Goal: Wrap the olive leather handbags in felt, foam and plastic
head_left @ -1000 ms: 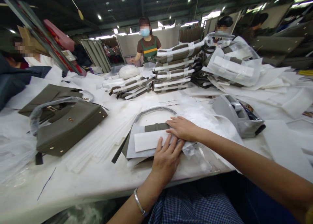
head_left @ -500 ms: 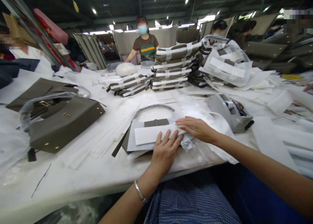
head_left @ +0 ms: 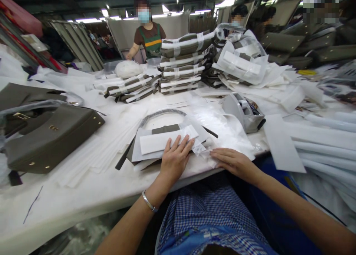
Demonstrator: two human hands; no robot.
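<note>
A folded dark olive handbag (head_left: 166, 128) lies flat in front of me, its wrapped handle (head_left: 164, 112) arching away on the far side. On top of it rest a white sheet and a thick white foam strip (head_left: 152, 143). My left hand (head_left: 175, 156) presses on the strip's near edge, fingers spread. Close to the table edge, my right hand (head_left: 236, 163) lies with fingers stretched out over crumpled clear plastic (head_left: 207, 156). Whether it pinches any plastic is hidden. A grey tape dispenser (head_left: 244, 114) stands beyond my right hand.
Wrapped, folded bags (head_left: 182, 67) are stacked at the back. An olive handbag (head_left: 55, 136) stands on the left beside layered white sheets (head_left: 94, 162). White foam rolls (head_left: 328, 151) fill the right side. A masked co-worker (head_left: 148, 36) stands across the table (head_left: 69, 206).
My right hand has moved off the foam strip, toward me and right to the plastic at the table edge. My left hand stays on the strip. The camera view has shifted right and down.
</note>
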